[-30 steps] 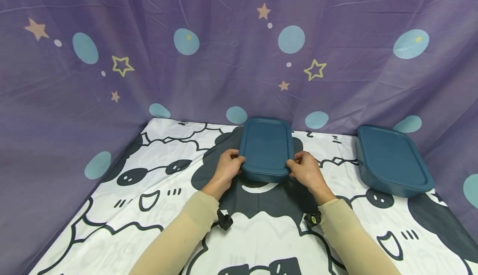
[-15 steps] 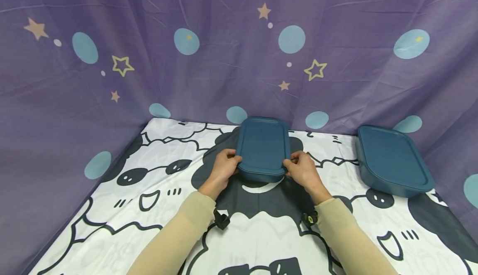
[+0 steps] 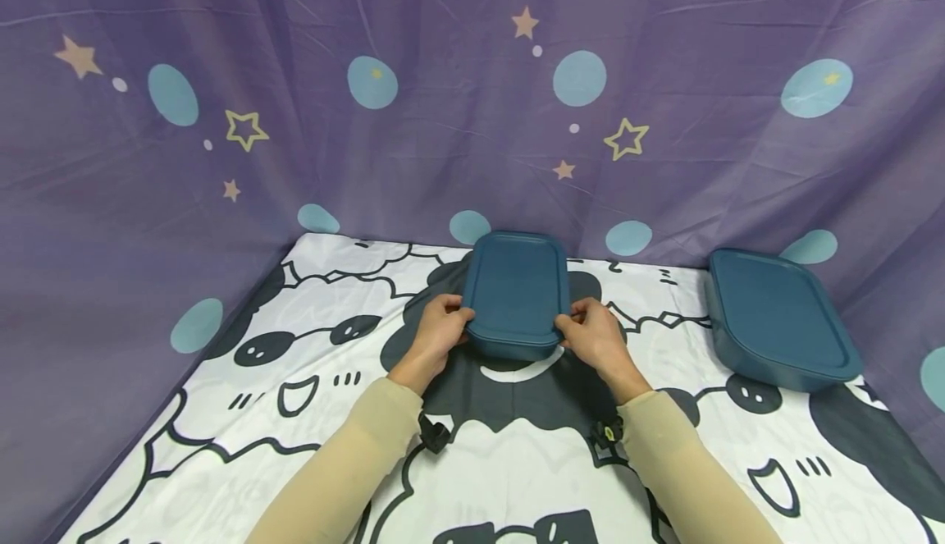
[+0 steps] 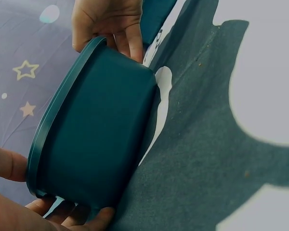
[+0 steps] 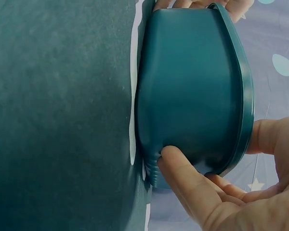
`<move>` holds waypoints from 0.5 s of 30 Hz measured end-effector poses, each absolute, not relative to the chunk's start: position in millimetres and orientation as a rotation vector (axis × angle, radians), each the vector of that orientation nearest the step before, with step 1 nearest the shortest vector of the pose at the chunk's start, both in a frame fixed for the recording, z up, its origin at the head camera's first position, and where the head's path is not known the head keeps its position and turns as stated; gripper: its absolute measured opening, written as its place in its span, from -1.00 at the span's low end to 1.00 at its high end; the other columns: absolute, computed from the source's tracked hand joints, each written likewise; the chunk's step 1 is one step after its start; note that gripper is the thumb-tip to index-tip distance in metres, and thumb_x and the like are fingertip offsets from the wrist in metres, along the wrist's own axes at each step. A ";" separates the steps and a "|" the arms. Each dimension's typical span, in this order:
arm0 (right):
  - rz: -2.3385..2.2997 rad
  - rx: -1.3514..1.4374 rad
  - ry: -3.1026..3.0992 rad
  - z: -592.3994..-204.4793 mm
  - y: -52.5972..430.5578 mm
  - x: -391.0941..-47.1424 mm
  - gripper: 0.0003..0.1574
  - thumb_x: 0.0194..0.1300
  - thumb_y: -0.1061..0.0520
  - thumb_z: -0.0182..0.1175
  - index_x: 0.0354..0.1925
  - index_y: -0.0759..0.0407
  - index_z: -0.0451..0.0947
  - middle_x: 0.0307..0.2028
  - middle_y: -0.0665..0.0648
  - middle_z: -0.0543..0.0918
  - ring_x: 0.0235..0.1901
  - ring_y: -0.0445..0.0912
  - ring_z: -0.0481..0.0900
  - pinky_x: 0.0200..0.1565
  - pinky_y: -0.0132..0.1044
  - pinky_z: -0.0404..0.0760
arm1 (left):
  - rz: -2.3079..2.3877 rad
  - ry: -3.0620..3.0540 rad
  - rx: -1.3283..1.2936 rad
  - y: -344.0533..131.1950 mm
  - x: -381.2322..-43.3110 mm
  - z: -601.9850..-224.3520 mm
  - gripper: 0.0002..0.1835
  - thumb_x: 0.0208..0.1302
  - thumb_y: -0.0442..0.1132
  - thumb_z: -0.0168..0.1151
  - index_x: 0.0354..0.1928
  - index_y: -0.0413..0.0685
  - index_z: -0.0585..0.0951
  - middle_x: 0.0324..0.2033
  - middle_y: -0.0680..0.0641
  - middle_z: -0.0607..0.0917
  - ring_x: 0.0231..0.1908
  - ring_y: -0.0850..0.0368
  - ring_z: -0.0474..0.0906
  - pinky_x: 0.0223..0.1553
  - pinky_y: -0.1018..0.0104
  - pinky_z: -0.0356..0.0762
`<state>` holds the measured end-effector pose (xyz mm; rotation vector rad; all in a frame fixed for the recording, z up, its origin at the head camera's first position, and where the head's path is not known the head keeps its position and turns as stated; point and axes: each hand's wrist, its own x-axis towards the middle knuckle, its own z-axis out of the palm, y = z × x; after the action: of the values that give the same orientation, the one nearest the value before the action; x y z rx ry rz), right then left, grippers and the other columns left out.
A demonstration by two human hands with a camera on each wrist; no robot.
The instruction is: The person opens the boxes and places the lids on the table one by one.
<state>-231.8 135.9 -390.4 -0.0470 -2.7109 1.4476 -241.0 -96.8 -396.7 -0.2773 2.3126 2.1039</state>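
A dark blue lidded food container sits on the patterned cloth near the back, between both hands. My left hand grips its left side close to the front corner, thumb at the lid's rim and fingers along the wall. On the opposite side my right hand holds it the same way. The left wrist view shows the container's front wall with its base right at the cloth. In the right wrist view the right hand's fingers lie against the lower wall, while the thumb touches the lid's edge.
A second, larger blue lidded container stands at the back right. White cloth with sheep drawings covers the table. Behind it hangs a purple curtain with stars and dots, which also runs along the left side.
The container has shifted a little to the left, with both hands moving along with it and keeping their hold. The larger container stays in place.
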 end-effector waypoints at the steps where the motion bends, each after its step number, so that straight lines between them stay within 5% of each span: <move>1: 1.447 -0.044 -2.711 -390.6 135.7 -231.7 -0.57 0.23 0.12 0.11 -0.03 0.42 0.41 -0.27 0.28 0.58 -0.52 -0.07 0.66 -0.45 -0.31 0.60 | 2.105 2.313 -0.278 -97.2 -241.2 -397.2 -0.66 0.20 -0.38 0.16 0.04 -0.30 0.50 -0.19 -0.18 0.55 -0.38 0.13 0.51 -0.21 0.06 0.58; 15: 1.453 -0.052 -2.716 -390.3 128.6 -232.1 -0.58 0.21 0.11 0.12 -0.05 0.40 0.43 -0.29 0.26 0.60 -0.51 -0.09 0.66 -0.41 -0.27 0.61 | 2.117 2.329 -0.273 -103.6 -240.6 -396.6 -0.66 0.19 -0.39 0.15 0.02 -0.33 0.50 -0.22 -0.16 0.54 -0.41 0.15 0.49 -0.24 0.06 0.57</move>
<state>-232.1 128.6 -390.3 -0.0517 -2.7159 1.4534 -240.6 -103.6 -396.6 -0.2725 2.3287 2.1165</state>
